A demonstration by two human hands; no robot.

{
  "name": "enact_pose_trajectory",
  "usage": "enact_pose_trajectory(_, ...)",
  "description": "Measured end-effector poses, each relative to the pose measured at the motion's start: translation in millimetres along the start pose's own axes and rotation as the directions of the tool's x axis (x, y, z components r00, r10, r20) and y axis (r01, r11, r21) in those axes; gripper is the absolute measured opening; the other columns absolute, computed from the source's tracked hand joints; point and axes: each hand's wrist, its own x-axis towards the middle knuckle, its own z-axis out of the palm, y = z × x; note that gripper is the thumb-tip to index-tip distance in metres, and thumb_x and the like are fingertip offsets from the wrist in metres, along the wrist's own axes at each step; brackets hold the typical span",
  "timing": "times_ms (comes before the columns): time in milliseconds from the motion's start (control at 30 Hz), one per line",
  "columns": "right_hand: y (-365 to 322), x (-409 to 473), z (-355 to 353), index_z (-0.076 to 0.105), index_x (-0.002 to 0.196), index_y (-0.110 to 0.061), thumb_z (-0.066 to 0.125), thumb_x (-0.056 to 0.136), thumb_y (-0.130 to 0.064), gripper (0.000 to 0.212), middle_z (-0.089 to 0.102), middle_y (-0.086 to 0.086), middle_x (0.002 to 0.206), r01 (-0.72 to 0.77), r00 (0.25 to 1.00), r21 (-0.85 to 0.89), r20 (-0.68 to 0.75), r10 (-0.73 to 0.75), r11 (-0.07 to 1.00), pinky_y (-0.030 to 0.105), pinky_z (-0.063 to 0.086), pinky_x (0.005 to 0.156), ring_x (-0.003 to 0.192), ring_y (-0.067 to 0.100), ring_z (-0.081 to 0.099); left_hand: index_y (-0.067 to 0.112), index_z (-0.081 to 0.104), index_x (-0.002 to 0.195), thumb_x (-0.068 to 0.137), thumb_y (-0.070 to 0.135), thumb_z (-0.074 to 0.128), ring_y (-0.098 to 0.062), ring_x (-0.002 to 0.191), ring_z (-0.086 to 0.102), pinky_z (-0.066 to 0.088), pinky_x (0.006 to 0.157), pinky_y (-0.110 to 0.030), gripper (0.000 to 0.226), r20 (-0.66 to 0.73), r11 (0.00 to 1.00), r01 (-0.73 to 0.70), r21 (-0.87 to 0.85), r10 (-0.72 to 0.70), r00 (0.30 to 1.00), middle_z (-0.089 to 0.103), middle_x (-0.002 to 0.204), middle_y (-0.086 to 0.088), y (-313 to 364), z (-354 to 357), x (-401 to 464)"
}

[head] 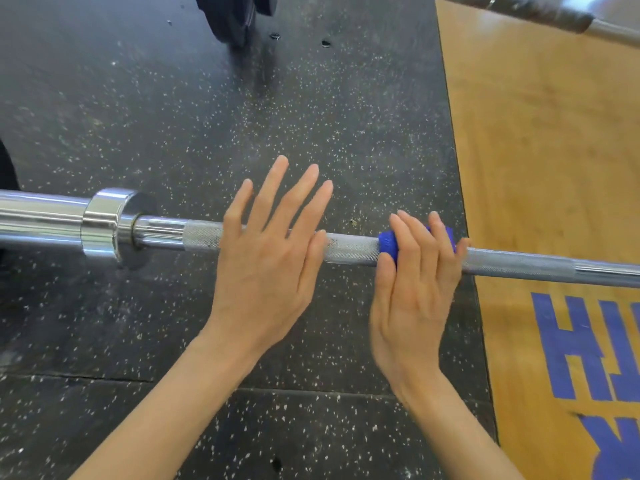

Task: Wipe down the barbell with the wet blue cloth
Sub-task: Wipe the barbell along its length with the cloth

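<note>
Large blue block letters, upside down and cut off, are showing on the tan wooden platform [540, 150]. The knurled chrome steel barbell [349, 251] is lying across black speckled rubber flooring [173, 116]. The right hand [412, 285] is pressing the blue cloth [386, 242] around the shaft, fingers over it. The left hand [266, 258] is resting flat, fingers straight.
</note>
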Motion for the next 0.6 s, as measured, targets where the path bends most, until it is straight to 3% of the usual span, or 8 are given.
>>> enact_pose_trajectory(167, 5.2, 5.9, 9.6, 0.045, 0.147, -0.009, 0.023, 0.112, -0.032, 0.047, 0.049, 0.008, 0.151, 0.206, 0.977, -0.045, 0.063, -0.203, 0.978, 0.044, 0.01, 0.126, 0.147, 0.028, 0.032, 0.018, 0.041, 0.155, 0.108, 0.031, 0.029, -0.027, 0.152, 0.026, 0.01, 0.124, -0.042, 0.05, -0.007, 1.0, -0.006, 0.014, 0.006, 1.0, 0.032, 0.164, -0.002, -0.8, 10.7, -12.4)
enact_pose_trajectory(333, 11.3, 8.9, 16.6, 0.046, 0.145, -0.009, 0.025, 0.111, -0.03, 0.046, 0.047, 0.007, 0.151, 0.04, 0.998, -0.019, -0.053, -0.041, 0.999, 0.048, 0.006, 0.126, 0.15, 0.029, 0.027, 0.022, 0.044, 0.153, 0.108, 0.034, 0.028, -0.028, 0.15, 0.029, 0.012, 0.122, -0.041, 0.049, -0.004, 1.0, -0.005, 0.016, 0.005, 1.0, 0.032, 0.164, 0.0, -1.6, 15.4, -3.6)
enact_pose_trajectory(467, 16.4, 17.5, 19.2, 0.043, 0.147, -0.009, 0.024, 0.111, -0.032, 0.047, 0.046, 0.006, 0.153, 0.192, 0.981, -0.035, 0.011, -0.192, 0.981, 0.043, 0.004, 0.126, 0.15, 0.027, 0.027, 0.023, 0.048, 0.15, 0.109, 0.036, 0.026, -0.027, 0.148, 0.032, 0.013, 0.121, -0.039, 0.048, -0.003, 1.0, 0.008, 0.008, -0.008, 1.0, 0.037, 0.162, 0.002, -6.6, 18.1, 4.6)
enact_pose_trajectory(600, 37.4, 18.9, 11.9, 0.038, 0.15, -0.008, 0.023, 0.111, -0.031, 0.047, 0.04, 0.009, 0.157, 0.084, 0.995, -0.056, -0.043, -0.087, 0.995, 0.046, 0.005, 0.126, 0.152, 0.03, 0.022, 0.023, 0.054, 0.145, 0.108, 0.034, 0.03, -0.027, 0.146, 0.036, 0.015, 0.119, -0.039, 0.046, -0.005, 0.999, 0.034, -0.026, -0.034, 0.999, 0.043, 0.157, 0.002, -5.7, 19.7, 14.2)
